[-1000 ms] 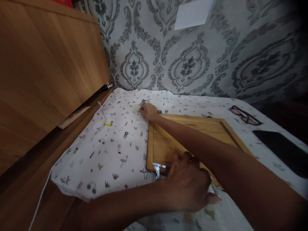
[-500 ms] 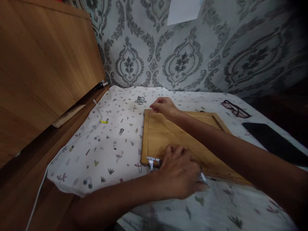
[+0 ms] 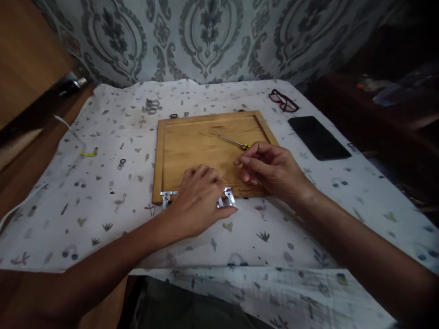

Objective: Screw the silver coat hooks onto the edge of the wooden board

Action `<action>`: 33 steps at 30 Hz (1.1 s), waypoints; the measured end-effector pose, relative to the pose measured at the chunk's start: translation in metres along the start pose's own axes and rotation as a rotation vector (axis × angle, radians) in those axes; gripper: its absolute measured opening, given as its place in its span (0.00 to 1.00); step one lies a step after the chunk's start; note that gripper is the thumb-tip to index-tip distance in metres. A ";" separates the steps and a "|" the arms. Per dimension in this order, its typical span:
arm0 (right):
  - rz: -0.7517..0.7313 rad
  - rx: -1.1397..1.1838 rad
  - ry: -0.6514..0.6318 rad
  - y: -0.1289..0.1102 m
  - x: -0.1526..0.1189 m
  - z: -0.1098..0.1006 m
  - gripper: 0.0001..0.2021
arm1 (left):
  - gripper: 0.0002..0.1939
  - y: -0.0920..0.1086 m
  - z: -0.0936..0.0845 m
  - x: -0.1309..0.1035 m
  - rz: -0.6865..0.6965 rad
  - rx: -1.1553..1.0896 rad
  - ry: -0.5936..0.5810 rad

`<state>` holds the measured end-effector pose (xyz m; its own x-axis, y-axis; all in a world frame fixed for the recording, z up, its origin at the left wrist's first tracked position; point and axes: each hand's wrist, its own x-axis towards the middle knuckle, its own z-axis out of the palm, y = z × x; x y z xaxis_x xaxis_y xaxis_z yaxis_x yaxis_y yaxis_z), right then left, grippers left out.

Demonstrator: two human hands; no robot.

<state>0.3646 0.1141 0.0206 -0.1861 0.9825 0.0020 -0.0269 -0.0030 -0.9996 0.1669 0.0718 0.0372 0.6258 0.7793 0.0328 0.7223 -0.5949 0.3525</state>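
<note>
A yellow-brown wooden panel with a raised frame (image 3: 192, 141) lies flat on the cloth. Shiny metal hinges sit along its near edge, one at the left corner (image 3: 166, 196) and another farther right (image 3: 229, 197). My left hand (image 3: 197, 196) rests over that edge between them, fingers bent and thumb against the right hinge; it hides part of the metal. Above the panel's right part, my right hand (image 3: 270, 169) has thumb and forefinger pinched; anything between them is too small to make out. A screwdriver (image 3: 233, 140) lies on the panel, its yellow-black handle partly behind that hand.
Several metal pieces (image 3: 152, 106) lie beyond the panel's left corner. Glasses (image 3: 284, 100) and a black phone (image 3: 318, 137) lie to the right. A yellow strip (image 3: 89, 153) and a white cable (image 3: 20, 205) are at left. A patterned wall (image 3: 209, 41) stands behind.
My right hand has come back from the panel's far left corner to its near right side, uncovering the screwdriver. My left hand stays at the near edge. The view has shifted.
</note>
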 end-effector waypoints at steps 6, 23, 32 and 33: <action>0.015 0.047 -0.024 0.005 -0.017 -0.003 0.19 | 0.16 0.001 0.001 -0.001 0.014 0.016 0.043; 0.050 -0.128 -0.048 0.001 -0.032 -0.006 0.13 | 0.15 0.002 0.005 -0.001 0.023 0.044 0.074; 0.075 -0.247 -0.094 0.002 -0.034 -0.008 0.11 | 0.14 0.001 0.008 -0.004 0.047 0.021 0.112; 0.082 -0.256 -0.111 0.002 -0.034 -0.009 0.12 | 0.14 0.001 0.008 -0.004 0.045 0.019 0.108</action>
<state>0.3797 0.0826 0.0186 -0.2845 0.9544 -0.0905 0.2384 -0.0209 -0.9709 0.1676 0.0670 0.0297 0.6231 0.7677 0.1497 0.7000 -0.6328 0.3310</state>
